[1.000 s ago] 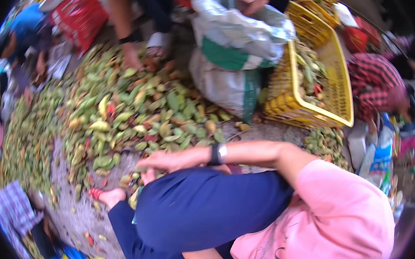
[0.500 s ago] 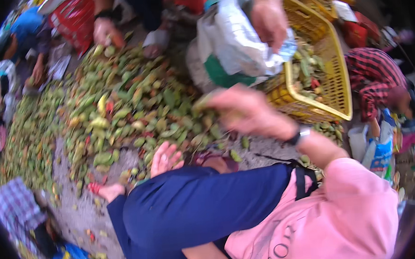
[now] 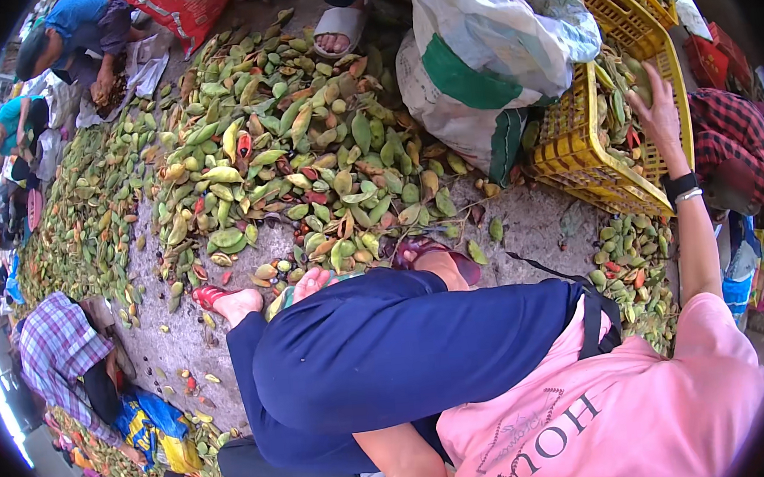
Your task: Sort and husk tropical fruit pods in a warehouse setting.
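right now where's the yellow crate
In the head view the yellow plastic crate sits upper right on the ground, beside the white and green sack, with the right hand reaching into it among green pods.

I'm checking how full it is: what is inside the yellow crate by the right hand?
The yellow crate holds green pods, a few reddish. The right hand reaches in with one, hiding those beneath it. Lower layers and the crate's bottom cannot be seen.

Light: we see even, bright daylight, strongest at the left rim.
Shadows: soft, short, no hard edges.
Glare: white blowout along the left rim.
Distortion: strong fisheye bending near the black circular border.
Focus: centre sharp; we lose detail at the edges.
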{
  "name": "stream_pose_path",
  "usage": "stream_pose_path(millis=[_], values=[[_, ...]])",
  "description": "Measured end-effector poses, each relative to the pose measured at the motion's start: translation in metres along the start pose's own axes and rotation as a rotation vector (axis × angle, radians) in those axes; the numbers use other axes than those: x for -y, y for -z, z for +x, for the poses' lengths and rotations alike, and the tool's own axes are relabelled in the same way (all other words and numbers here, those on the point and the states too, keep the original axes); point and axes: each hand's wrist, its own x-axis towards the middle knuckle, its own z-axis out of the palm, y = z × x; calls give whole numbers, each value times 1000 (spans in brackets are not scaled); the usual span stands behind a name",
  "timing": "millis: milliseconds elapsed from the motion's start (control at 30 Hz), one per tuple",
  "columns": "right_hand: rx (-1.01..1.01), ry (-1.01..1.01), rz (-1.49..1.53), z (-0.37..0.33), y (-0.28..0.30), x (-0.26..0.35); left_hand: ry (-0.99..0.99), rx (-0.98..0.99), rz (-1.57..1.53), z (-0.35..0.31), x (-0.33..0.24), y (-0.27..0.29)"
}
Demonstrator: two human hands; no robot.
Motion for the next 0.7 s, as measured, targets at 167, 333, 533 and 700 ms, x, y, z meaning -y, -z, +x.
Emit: stream_pose_path(millis=[167,333,533,700], values=[[-330,442,137,-29,24,95,-51,52,64,5,10,-11],[522,713,692,-106,-74,244,-56,99,55,23,33,25],[624,460,684,-122,-205,305,-33,167,-57,17,40,11],[593,540,538,-120,-242,330,7,157,-27,20,18,3]])
